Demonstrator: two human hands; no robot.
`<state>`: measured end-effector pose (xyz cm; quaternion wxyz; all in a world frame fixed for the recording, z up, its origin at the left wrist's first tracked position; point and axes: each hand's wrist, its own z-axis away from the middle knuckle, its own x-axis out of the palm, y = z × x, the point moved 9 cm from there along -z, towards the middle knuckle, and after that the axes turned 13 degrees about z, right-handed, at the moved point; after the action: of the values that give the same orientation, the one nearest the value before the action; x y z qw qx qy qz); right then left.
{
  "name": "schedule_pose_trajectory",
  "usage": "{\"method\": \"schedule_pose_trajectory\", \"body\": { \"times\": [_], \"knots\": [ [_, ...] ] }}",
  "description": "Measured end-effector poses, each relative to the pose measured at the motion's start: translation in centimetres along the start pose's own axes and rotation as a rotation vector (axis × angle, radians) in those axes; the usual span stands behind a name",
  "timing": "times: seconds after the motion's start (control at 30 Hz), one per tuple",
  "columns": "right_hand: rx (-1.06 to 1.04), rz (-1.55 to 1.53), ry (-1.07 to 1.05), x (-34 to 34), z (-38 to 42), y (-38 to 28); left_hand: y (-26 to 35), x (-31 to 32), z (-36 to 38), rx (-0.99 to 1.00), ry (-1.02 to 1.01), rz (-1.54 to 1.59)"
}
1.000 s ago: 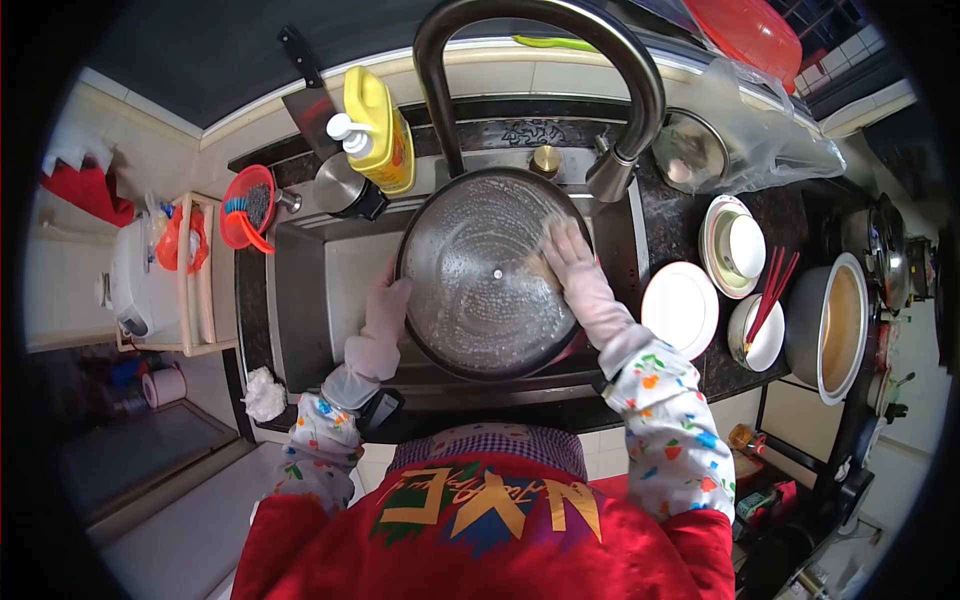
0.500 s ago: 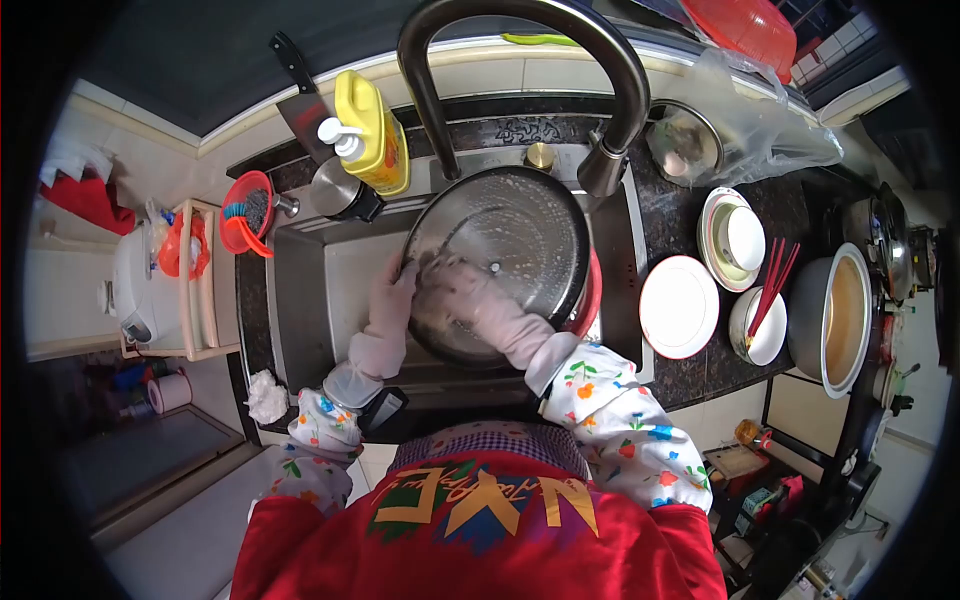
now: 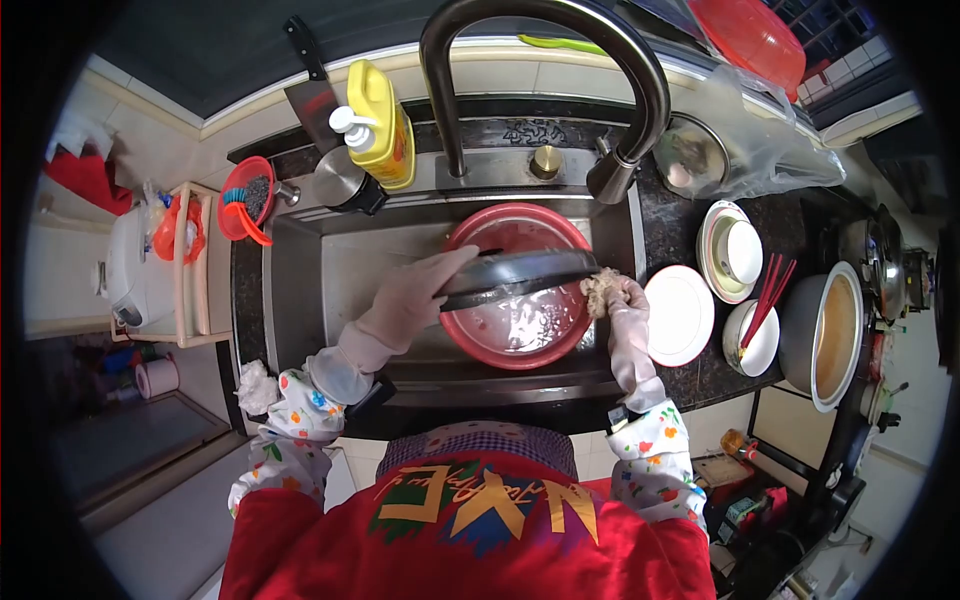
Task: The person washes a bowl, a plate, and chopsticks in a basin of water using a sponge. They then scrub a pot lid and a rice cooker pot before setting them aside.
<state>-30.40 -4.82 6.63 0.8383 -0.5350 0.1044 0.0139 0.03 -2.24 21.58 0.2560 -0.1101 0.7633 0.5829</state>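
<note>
A dark round lid (image 3: 520, 275), tilted nearly edge-on, is held over a red basin (image 3: 465, 350) of soapy water in the sink. My left hand (image 3: 415, 290), in a translucent glove, is closed on the lid's left edge. At its right edge my right hand (image 3: 622, 295), gloved too, is closed round a beige scrubbing cloth (image 3: 600, 290) that touches the rim. The lid hides the middle of the basin.
The faucet (image 3: 640, 120) arches over the sink (image 3: 350, 300). Behind stand a yellow bottle (image 3: 385, 135) and a knife (image 3: 312, 100). To the right are a white plate (image 3: 680, 315), stacked bowls (image 3: 738, 250), a bowl with red chopsticks (image 3: 750, 338) and a large pot (image 3: 835, 335).
The lid has turned from lying face-up to nearly edge-on, uncovering the basin. My right hand has moved from the lid's left part to its right edge, and the cloth now shows.
</note>
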Motion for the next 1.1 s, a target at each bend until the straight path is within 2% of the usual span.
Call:
{"method": "schedule_pose_trajectory", "body": {
  "times": [0.07,0.2,0.23,0.27,0.33,0.43,0.47,0.53,0.57,0.6,0.67,0.7,0.73,0.8,0.83,0.87,0.93,0.97,1.03,1.1],
  "knots": [
    [-0.050,-0.029,0.055,-0.6,1.6,-2.0,0.2,0.6,-0.3,0.004,-0.038,-0.022],
    [-0.035,0.042,0.039,-1.4,3.4,-2.7,1.9,1.4,-0.9,0.197,-0.159,-0.143],
    [-0.114,0.086,0.036,-1.5,3.7,-3.3,2.3,1.7,-0.7,0.275,-0.190,-0.204],
    [-0.194,0.128,0.031,-1.5,4.1,-4.0,2.0,1.8,-0.6,0.273,-0.189,-0.207],
    [-0.115,0.055,-0.017,-1.4,4.6,-4.2,3.4,3.0,0.4,0.522,-0.219,-0.398],
    [-0.273,0.126,-0.291,0.8,5.1,-6.0,3.8,4.1,1.1,0.534,-0.278,-0.411],
    [-0.274,0.124,-0.288,0.9,5.1,-5.8,3.6,4.3,1.4,0.537,-0.281,-0.411],
    [-0.437,0.394,-0.350,2.6,6.1,-6.7,1.9,4.0,1.7,0.437,-0.220,-0.402],
    [-0.206,0.283,-0.442,3.3,5.7,-3.5,1.2,3.7,1.9,0.389,-0.198,-0.348],
    [-0.172,0.245,-0.450,4.1,5.8,-2.6,0.8,4.1,2.3,0.386,-0.200,-0.350],
    [-0.130,0.180,-0.462,5.3,6.4,-1.0,-1.2,2.1,2.9,0.169,0.080,-0.252],
    [-0.086,0.131,-0.486,6.1,6.9,-0.5,-2.4,1.7,3.6,0.027,0.133,-0.181],
    [-0.105,0.070,-0.550,7.2,7.7,-1.2,-3.0,2.5,4.5,0.026,0.130,-0.183],
    [-0.158,0.002,-0.650,9.3,9.3,-2.4,-10.1,2.3,8.5,-0.436,0.551,0.470],
    [-0.222,0.048,-0.694,10.7,9.4,-1.7,-12.5,3.1,10.5,-0.668,0.755,0.800],
    [-0.433,0.162,-0.679,11.3,9.9,-2.0,-12.6,3.0,10.8,-0.671,0.757,0.795],
    [-0.701,0.329,-0.712,13.8,11.9,-3.5,-12.8,4.8,10.7,-0.852,0.797,1.198],
    [-0.780,0.366,-0.765,15.6,12.8,-3.9,-13.1,5.2,10.5,-0.852,0.801,1.196],
    [-0.862,0.403,-0.816,18.4,13.3,-4.7,-15.0,5.2,11.1,-0.924,0.880,0.882],
    [-0.996,0.678,-0.805,20.8,13.0,-5.2,-17.9,5.2,11.4,-0.849,0.880,0.825]
  ]
}}
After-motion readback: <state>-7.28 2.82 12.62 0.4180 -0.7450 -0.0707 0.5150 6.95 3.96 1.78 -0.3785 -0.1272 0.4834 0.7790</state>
